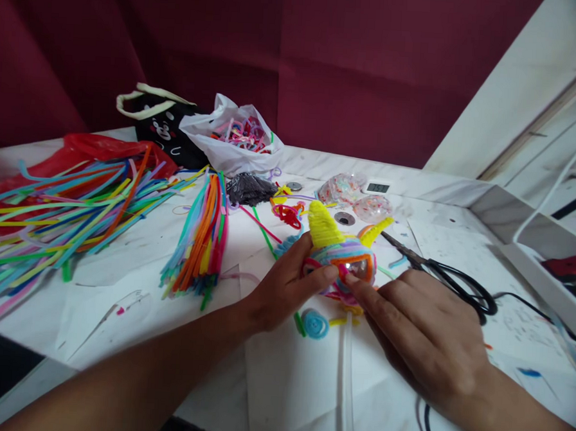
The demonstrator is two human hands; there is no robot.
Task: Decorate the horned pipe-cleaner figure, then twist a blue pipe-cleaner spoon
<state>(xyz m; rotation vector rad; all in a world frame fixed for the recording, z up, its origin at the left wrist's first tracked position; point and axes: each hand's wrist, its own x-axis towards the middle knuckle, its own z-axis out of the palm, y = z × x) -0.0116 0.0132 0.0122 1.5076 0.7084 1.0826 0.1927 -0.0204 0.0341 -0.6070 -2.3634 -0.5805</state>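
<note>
Left hand (pixel 284 286) clamped on the pipe-cleaner figure (pixel 340 252), thumb and fingers around its left side, at table (pixel 120 277) centre. Right hand (pixel 421 332) pinching the figure's front, fingertips (pixel 354 284) touching. Scissors (pixel 439 272) just beyond.

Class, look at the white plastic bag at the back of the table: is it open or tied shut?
Open: the white plastic bag gapes at its mouth, showing coloured pipe cleaners inside.

The white table (pixel 119 309) carried loose pipe cleaners (pixel 66 210), a bundled bunch (pixel 202 237), black scissors (pixel 448 282), a white bag (pixel 234 139) and a blue coil (pixel 315 324).
</note>
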